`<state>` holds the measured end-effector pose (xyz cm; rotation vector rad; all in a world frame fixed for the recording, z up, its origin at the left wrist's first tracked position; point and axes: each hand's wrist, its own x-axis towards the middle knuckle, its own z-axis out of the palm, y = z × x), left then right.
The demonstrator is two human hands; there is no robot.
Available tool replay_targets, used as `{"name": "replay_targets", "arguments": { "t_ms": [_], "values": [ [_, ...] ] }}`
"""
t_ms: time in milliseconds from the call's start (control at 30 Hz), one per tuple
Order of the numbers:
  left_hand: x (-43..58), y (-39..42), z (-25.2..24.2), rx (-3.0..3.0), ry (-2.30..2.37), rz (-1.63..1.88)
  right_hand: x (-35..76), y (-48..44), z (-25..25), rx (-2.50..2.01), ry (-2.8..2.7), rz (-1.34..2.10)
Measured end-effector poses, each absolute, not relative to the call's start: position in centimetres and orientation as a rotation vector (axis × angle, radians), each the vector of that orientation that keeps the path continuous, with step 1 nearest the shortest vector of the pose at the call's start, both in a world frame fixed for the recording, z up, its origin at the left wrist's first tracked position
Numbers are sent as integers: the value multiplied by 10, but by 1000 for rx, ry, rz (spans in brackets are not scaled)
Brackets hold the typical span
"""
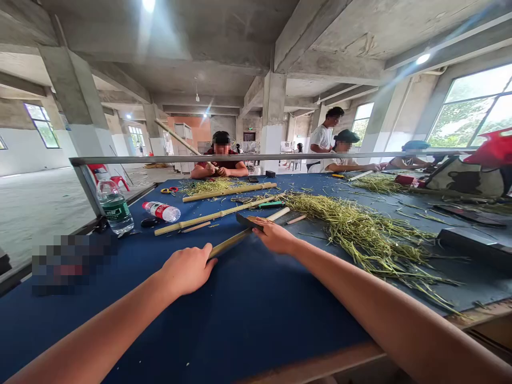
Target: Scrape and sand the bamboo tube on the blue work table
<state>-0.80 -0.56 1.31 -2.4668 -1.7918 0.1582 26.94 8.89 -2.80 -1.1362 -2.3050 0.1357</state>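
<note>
Left fingers [204, 255] clamp down on the bamboo stick [230, 242], right fingers [262, 226] clench a dark blade [245, 220] against it, right over the blue surface [240, 320]!

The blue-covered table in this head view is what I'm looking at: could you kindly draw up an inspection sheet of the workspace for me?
Surface: blue-covered table, strewn with loose stalks.
Job's things: bamboo tube under the left hand and right hand; dark flat piece under the right hand's fingers; heap of green straw to the right.
Clutter: two bamboo lengths; green-labelled water bottle; red-labelled bottle on its side; scissors.
Grippers: left hand at the tube's near end; right hand further along it.
Cables: nothing seen.
Surroundings: co-workers beyond a metal rail; concrete column; large window.
</note>
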Motion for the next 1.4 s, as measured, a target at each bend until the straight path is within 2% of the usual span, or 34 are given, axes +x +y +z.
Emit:
{"name": "replay_targets", "arguments": {
  "t_ms": [1400],
  "values": [
    [-9, -6, 14, -2477, -1764, 166, 267, 89, -30, -1136, -2349, 131]
  ]
}}
